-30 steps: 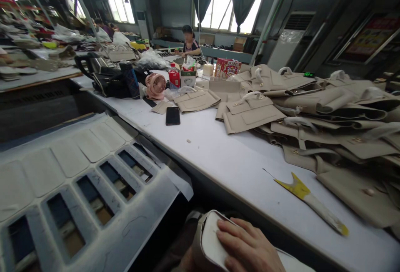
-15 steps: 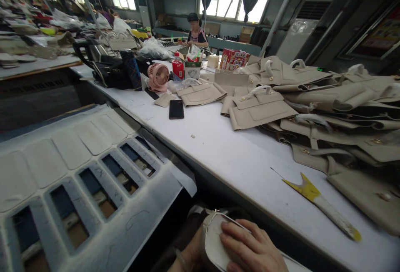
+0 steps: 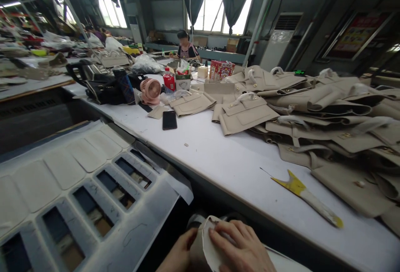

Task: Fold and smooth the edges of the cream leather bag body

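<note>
Low in the view, at the table's near edge, I hold a beige bag piece (image 3: 210, 254) with a curved, pale-edged rim. My left hand (image 3: 178, 252) grips its outer side, thumb near the top; the other fingers are mostly hidden behind it. On the pale inner face lies my right hand (image 3: 242, 247), its fingers bent and pressing close to the rim. The lower part of the piece runs out of view. Right of my hands, a yellow-and-white forked tool (image 3: 308, 199) with a thin dark tip lies on the white table (image 3: 215, 167).
Beige handbags (image 3: 331, 109) are heaped along the right. Farther back are a phone (image 3: 169, 120), a pink fan (image 3: 150, 91), a red bottle (image 3: 169, 80) and a dark bag (image 3: 106, 88). At left stands a board with several cut-outs (image 3: 93, 205). A person (image 3: 186, 49) sits at the far end.
My left hand has come up further into view, its thumb now at the rim. The bag piece is turned more upright, and my right fingers have bent more. The camera view has shifted.
</note>
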Motion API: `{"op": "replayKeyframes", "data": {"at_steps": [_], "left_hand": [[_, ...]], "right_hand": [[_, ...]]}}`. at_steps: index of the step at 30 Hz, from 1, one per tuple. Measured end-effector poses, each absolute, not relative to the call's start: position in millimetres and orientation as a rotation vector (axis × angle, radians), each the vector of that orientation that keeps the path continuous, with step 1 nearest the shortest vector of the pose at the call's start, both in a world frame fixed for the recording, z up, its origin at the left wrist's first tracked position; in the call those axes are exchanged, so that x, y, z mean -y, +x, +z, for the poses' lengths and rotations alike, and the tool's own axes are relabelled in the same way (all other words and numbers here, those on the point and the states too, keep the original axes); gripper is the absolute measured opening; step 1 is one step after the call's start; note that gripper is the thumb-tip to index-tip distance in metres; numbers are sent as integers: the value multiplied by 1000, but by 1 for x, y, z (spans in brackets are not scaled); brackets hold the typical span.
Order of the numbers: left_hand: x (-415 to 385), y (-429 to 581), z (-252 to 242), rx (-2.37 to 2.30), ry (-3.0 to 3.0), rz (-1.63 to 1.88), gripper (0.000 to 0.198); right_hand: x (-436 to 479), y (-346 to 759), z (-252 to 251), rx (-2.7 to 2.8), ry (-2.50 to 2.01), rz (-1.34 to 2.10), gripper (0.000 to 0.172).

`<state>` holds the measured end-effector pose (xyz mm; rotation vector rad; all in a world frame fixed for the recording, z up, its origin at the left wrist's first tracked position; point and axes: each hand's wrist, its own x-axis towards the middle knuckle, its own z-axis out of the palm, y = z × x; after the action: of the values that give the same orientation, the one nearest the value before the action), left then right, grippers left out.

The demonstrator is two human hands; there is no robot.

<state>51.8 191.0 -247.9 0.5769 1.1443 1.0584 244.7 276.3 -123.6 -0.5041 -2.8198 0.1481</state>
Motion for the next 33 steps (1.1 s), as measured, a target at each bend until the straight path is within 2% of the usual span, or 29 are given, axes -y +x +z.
{"op": "replayKeyframes", "data": {"at_steps": [3,7,12,14,19,25,30,33], "left_hand": [[-188,34,-235,-1250,604,1068,51],[-200,28,-182,-1357,822,1122,49],[-228,41,-112,-1636,1428,894,12],[-237,44,-100,-1655,1507,824,6],[-240,41,-101,-1643,1628,867,22],[-202,40,-138,-1470,1064,1042,36],[-171,60,-152,-1600,821,1183,55],[-171,69,-140,-1757,897,1120,48]], "right_hand": [[-272,247,-129,2736,-489,40,69],[-267,246,-132,2644,-515,-132,60],[-262,247,-136,2617,-605,-109,69],[-261,248,-140,2602,-609,-109,68],[-261,250,-142,2617,-648,52,59],[-264,252,-124,2831,-730,577,58],[-262,254,-119,2812,-773,811,58],[-261,254,-118,2754,-795,939,51]]}}
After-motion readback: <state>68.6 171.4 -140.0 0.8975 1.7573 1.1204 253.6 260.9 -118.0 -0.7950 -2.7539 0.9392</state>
